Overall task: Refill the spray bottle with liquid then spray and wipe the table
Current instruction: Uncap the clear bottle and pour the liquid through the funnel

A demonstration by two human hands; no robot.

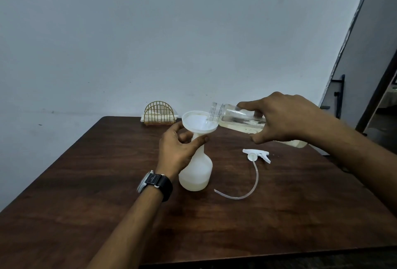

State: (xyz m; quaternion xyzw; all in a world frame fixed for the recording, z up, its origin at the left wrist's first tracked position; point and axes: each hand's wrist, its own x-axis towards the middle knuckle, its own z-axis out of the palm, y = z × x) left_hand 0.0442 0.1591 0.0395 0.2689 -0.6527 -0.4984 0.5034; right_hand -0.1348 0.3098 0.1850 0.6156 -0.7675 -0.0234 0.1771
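Pouring jar (240,118) over funnel (199,121) (seemingly trickling)

you get one view only, from the wide-angle camera on your head, facing forward and down over the dark wooden table (279,215) toward the pale wall (150,32). it sits close: your left hand (178,150) on the spray bottle (196,174) and right hand (285,118) round the clear bottle (236,116) fill the centre, forearms entering from below and the right.

A watch (155,184) with a wide black strap (silvery case) circles the left wrist.
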